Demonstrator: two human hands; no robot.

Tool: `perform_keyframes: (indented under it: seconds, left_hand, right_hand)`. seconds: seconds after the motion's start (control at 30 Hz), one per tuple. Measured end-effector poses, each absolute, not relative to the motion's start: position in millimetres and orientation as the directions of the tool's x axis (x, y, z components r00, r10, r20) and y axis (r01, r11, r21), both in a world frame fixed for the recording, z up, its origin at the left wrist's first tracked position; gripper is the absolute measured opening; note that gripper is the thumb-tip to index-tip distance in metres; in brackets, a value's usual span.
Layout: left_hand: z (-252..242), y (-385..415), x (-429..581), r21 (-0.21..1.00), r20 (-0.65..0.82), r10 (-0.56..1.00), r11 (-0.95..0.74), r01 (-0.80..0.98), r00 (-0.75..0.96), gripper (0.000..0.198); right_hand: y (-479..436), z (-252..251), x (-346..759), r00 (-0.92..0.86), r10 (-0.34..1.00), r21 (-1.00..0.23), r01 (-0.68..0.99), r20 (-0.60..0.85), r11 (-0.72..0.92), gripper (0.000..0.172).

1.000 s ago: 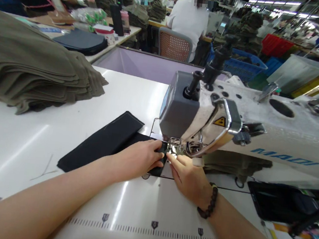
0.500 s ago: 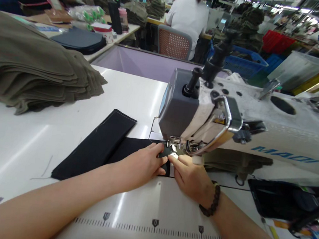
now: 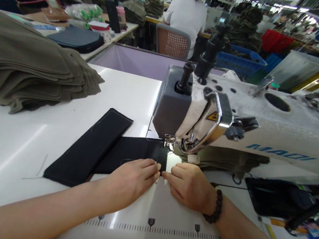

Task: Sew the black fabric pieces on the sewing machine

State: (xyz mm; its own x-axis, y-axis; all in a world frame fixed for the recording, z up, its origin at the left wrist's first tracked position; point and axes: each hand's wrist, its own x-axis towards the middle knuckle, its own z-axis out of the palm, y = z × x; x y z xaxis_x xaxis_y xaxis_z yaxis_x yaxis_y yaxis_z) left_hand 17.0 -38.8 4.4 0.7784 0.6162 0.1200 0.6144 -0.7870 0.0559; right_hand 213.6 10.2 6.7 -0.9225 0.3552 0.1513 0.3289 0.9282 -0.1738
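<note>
A black fabric piece (image 3: pixel 132 153) lies flat on the white table (image 3: pixel 31 135), its right edge under the presser foot (image 3: pixel 170 143) of a white sewing machine (image 3: pixel 234 120). A second black strip (image 3: pixel 86 151) overlaps it on the left. My left hand (image 3: pixel 132 178) rests on the near edge of the black piece with fingers pressed together, pinching its corner. My right hand (image 3: pixel 188 184), with a bead bracelet on the wrist, meets it fingertip to fingertip at the same corner, fingers curled.
A stack of olive fabric (image 3: pixel 29 70) fills the left of the table. A ruler scale (image 3: pixel 150 227) runs along the table's near edge. A black tray (image 3: pixel 277 198) sits at right. A person in white (image 3: pixel 188 15) sits at a bench behind, near blue and red bins.
Both hands have drawn back toward me from under the presser foot, pulling the black piece's corner with them. More of the black piece now shows before the needle.
</note>
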Motion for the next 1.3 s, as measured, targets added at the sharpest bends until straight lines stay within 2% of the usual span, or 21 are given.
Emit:
perform_keyframes:
  seconds: [0.23,0.5,0.83,1.3]
  left_hand:
    - [-2,-35,14,0.024,0.159,0.627,-0.775,0.632,0.763,0.026]
    - [3,-18,12,0.022,0.034,0.640,-0.768,0.640,0.767,0.030]
    - [3,2,8,0.182,0.057,0.708,-0.701,0.690,0.704,0.026]
    - [-1,27,6,0.247,0.100,0.758,-0.647,0.722,0.645,0.021]
  right_hand:
    - [8,6,212,-0.894,0.420,-0.134,0.402,0.156,0.906,0.024]
    - [9,4,209,-0.820,0.557,-0.143,0.541,0.130,0.829,0.022]
    - [12,-5,204,-0.727,0.683,-0.153,0.670,0.067,0.727,0.036]
    - [13,-5,202,-0.714,0.699,-0.167,0.686,0.031,0.708,0.039]
